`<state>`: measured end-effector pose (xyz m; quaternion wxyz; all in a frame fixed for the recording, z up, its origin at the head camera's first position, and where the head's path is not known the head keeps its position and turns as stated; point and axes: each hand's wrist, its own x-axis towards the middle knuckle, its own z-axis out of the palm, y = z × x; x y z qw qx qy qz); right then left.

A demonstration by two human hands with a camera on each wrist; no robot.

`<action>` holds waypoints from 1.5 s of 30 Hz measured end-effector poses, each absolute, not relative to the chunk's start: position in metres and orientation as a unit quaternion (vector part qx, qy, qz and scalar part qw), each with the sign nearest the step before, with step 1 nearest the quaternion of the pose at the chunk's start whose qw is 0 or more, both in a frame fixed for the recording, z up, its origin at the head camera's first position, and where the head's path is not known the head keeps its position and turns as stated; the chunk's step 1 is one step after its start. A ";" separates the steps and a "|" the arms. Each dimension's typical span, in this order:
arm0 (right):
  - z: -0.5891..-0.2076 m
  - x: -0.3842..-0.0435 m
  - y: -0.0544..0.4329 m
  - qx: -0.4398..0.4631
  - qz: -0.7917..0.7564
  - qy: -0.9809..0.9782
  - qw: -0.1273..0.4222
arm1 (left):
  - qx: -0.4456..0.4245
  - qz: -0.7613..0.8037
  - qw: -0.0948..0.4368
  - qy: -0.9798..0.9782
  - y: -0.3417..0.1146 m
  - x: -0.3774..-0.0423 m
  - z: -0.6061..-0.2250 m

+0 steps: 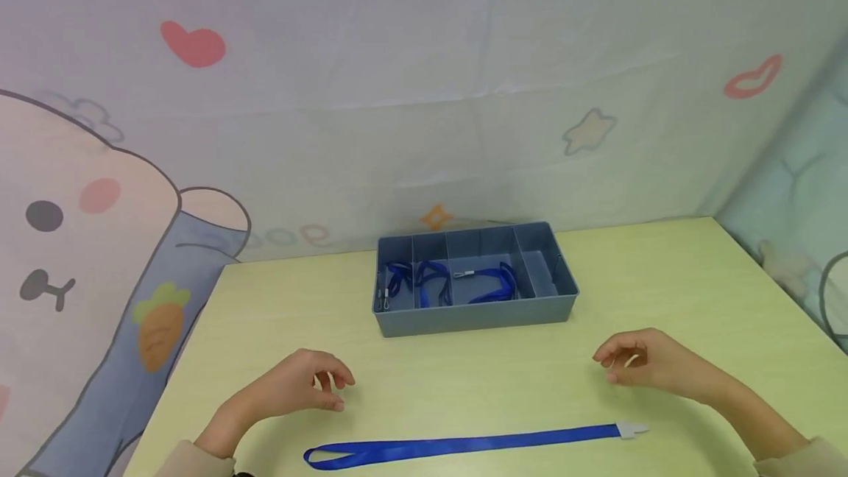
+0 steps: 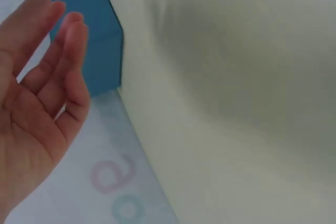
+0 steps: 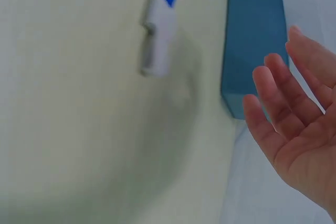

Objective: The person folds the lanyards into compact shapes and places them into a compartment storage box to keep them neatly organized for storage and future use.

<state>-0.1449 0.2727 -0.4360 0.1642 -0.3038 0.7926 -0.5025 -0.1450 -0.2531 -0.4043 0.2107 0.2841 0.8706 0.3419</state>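
A blue lanyard (image 1: 464, 444) lies stretched across the front of the table, its loop at the left and its white plastic clip (image 1: 626, 430) at the right. My left hand (image 1: 301, 385) hovers above the table behind the loop end, fingers loosely bent and holding nothing. Over on the right, my right hand (image 1: 652, 364) is raised behind the clip, also with nothing in its relaxed fingers. In the right wrist view the white clip (image 3: 159, 35) shows blurred, apart from the fingers (image 3: 283, 98). Neither hand touches the lanyard.
A blue-grey divided box (image 1: 477, 319) stands at the back middle of the table (image 1: 278, 315). Several coiled blue lanyards (image 1: 506, 283) with metal hooks lie in its left and middle compartments. Behind the table hangs a printed cloth (image 1: 371, 94).
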 end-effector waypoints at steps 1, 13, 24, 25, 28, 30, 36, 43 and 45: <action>-0.441 -0.143 0.272 -0.306 -0.503 0.790 0.172 | 0.275 0.346 0.221 0.870 -0.256 -0.141 -0.409; -0.473 -0.129 0.282 -0.311 -0.473 0.799 0.204 | 0.220 0.365 0.306 0.851 -0.267 -0.120 -0.448; -0.481 -0.126 0.268 -0.356 -0.416 0.819 0.172 | 0.235 0.343 0.316 0.853 -0.259 -0.121 -0.455; -0.481 -0.126 0.268 -0.357 -0.412 0.820 0.173 | 0.237 0.338 0.315 0.854 -0.259 -0.121 -0.455; -0.481 -0.126 0.267 -0.362 -0.398 0.825 0.171 | 0.241 0.325 0.310 0.860 -0.258 -0.120 -0.454; -0.481 -0.126 0.267 -0.366 -0.391 0.827 0.170 | 0.244 0.317 0.308 0.863 -0.258 -0.120 -0.453; -0.480 -0.126 0.268 -0.362 -0.380 0.834 0.172 | 0.249 0.314 0.313 0.861 -0.259 -0.119 -0.449; -0.478 -0.125 0.272 -0.356 -0.366 0.846 0.154 | 0.268 0.311 0.302 0.861 -0.265 -0.122 -0.451; -0.479 -0.125 0.273 -0.361 -0.364 0.846 0.145 | 0.272 0.315 0.301 0.858 -0.267 -0.121 -0.452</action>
